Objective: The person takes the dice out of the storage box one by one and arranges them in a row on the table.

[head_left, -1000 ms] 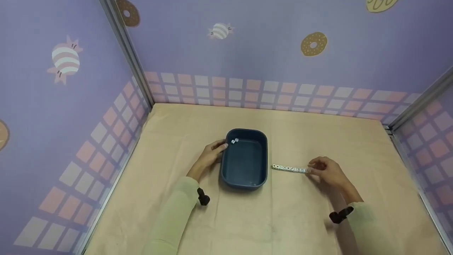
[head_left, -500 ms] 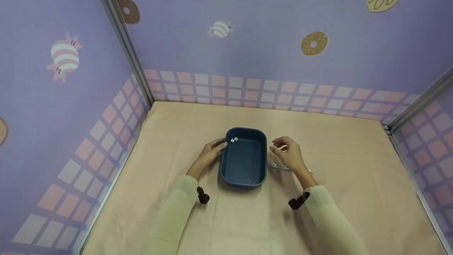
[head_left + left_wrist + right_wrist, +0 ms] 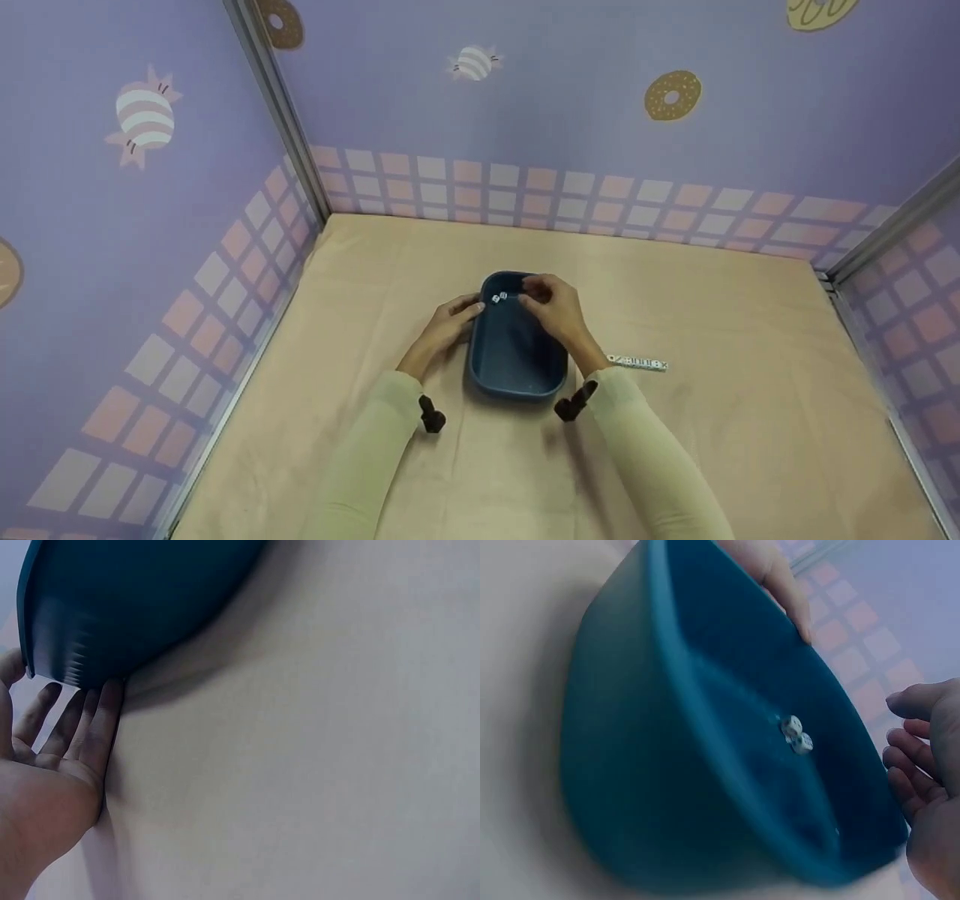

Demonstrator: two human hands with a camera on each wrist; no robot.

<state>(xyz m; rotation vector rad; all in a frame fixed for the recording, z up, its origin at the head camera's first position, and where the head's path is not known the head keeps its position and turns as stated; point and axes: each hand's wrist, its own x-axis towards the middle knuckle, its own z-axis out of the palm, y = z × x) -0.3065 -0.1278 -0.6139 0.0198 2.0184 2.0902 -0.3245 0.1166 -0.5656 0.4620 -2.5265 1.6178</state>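
Observation:
A dark blue rectangular box [image 3: 519,337] stands on the cloth, with two small white dice [image 3: 499,297] inside its far left corner. My left hand [image 3: 444,330] grips the box's left wall, thumb at the rim and fingers against the outside, as the left wrist view shows. My right hand [image 3: 553,304] is over the far right part of the box, fingers bent and thumb near the fingertips. In the right wrist view no die shows at the right hand [image 3: 934,772]; I cannot tell whether its fingertips pinch one. A row of white dice [image 3: 637,363] lies right of the box, partly hidden by the right wrist.
The beige cloth [image 3: 420,487] covers the work surface. Purple walls [image 3: 562,97] with printed sweets and a checked border stand at the back and sides, joined by metal corner posts [image 3: 277,97].
My right hand has left the right end of the dice row, moving left and away from me over the box. My left hand stays on the box, and the two dice inside lie unchanged.

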